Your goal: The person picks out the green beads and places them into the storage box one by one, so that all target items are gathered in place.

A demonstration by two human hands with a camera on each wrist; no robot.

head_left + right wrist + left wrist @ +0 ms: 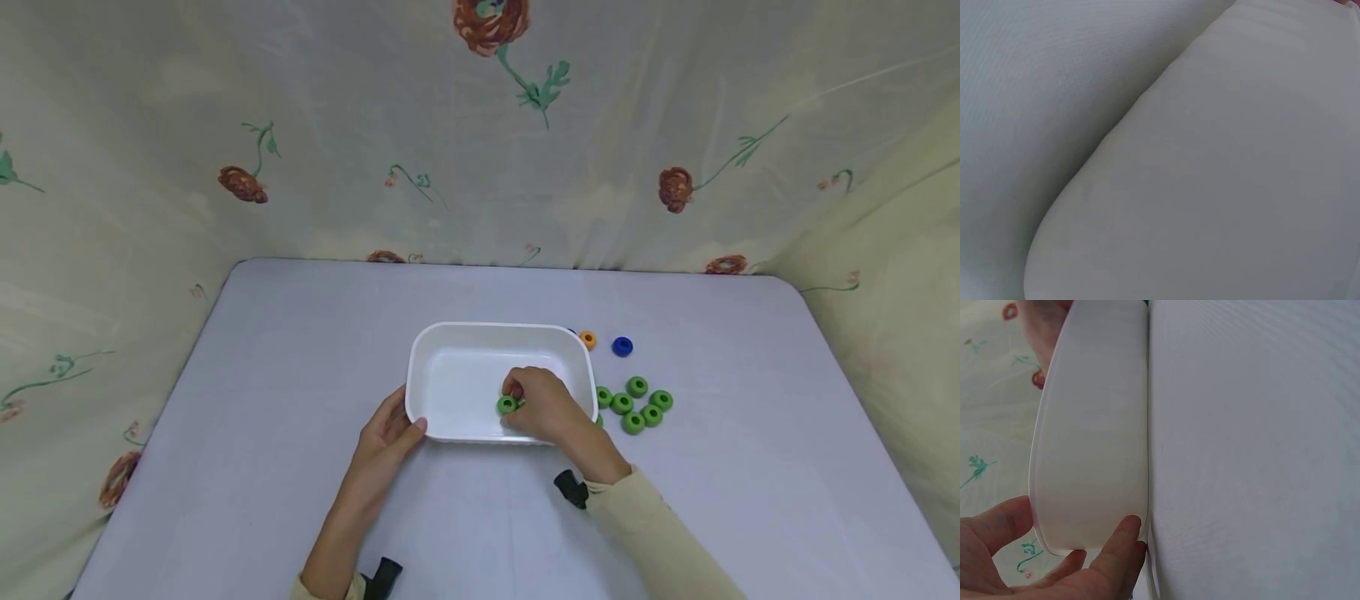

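A white rectangular tray (461,379) sits on the table. My left hand (384,442) grips its near left corner, the thumb over the rim and the fingers against the outer wall. In the left wrist view, the fingers of the left hand (1094,569) touch that wall (1091,437). Inside the tray, toward its right end, my right hand (546,406) pinches a green ring-shaped bead (507,405); a bit more green shows behind it, partly hidden by the fingers. The tray's outer wall (1210,162) fills most of the right wrist view, where the bead is out of sight.
Several green beads (633,422) lie on the table right of the tray, some partly behind its rim. An orange bead (588,339) and a blue bead (622,347) lie farther back. Flowered cloth (337,150) hangs behind the white-covered table (285,350).
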